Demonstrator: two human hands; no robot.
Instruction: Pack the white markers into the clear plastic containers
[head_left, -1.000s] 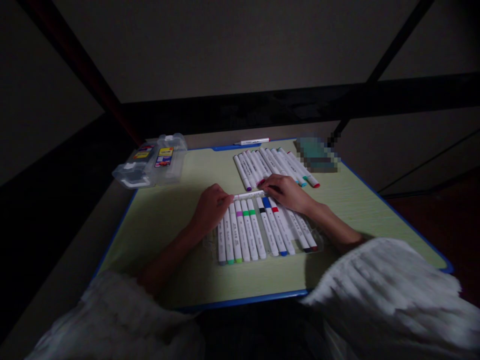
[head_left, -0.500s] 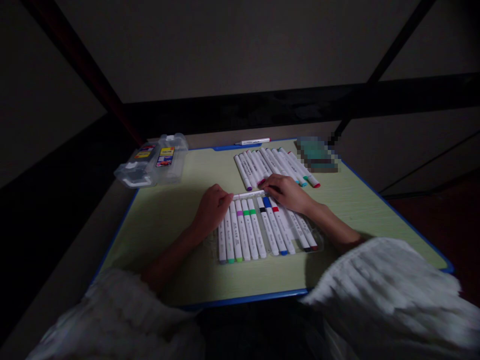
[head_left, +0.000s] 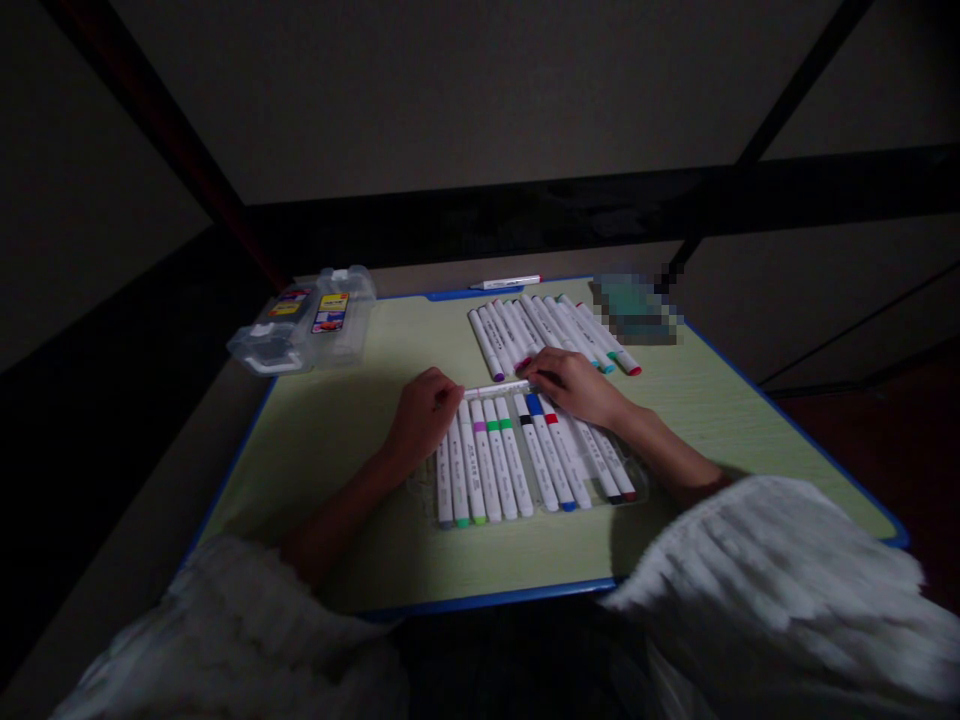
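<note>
Markers: smooth plastic, slight sheen. Case: clear plastic, glossy. Tabletop: smooth, mostly matt, faint wood-like grain. Sleeves: cloth, matt, rough with folds.

Marker ends, print and a masked item lost to view

Both ends of the crosswise marker disappear at the left grip and right grip, so how the fingertips meet it cannot be told. The right grip also hides the far ends of the rightmost tray markers. Their lettering is too small to read, like the print on the case. Coarse pixels mask a greenish item, far right on the counter. The near picture edge cuts off both sleeves.
</note>
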